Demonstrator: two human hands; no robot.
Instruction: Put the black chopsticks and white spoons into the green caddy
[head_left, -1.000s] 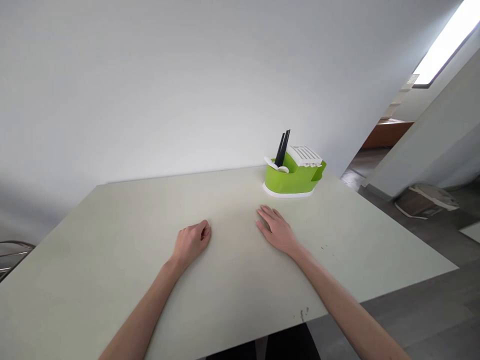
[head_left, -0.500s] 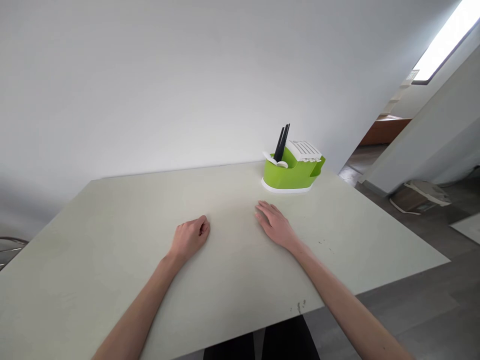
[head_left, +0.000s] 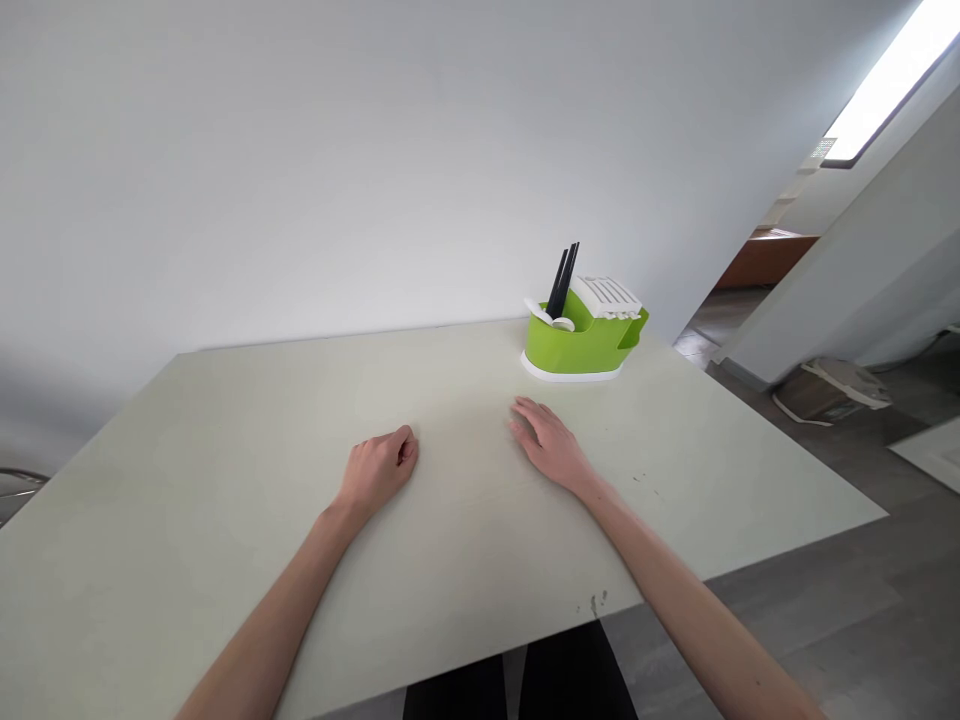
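Observation:
My left hand point(head_left: 377, 468) rests on the pale table point(head_left: 225, 480), curled into a loose fist with nothing showing in it. To its right, my right hand point(head_left: 550, 445) lies palm down and open, fingers stretched out and touching only the tabletop. Just beyond the right hand stands a green utensil holder point(head_left: 574, 347) on a white base. Black chopsticks point(head_left: 561, 285) lean upright in its left compartment, beside white spoons point(head_left: 559, 322) whose lower parts are hidden. A white slotted cover point(head_left: 607, 297) tops the right part of the holder.
A plain wall point(head_left: 337, 170) borders the table's far edge. Dark marks point(head_left: 594, 603) dot the near edge, close to my right forearm. A brownish bin-like box point(head_left: 829, 390) sits on the grey floor to the right. My legs point(head_left: 577, 675) are under the near edge.
The view has shifted slightly, so the scene sits a little higher and further left. Both hands keep their places and shapes on the table, and the holder has not moved.

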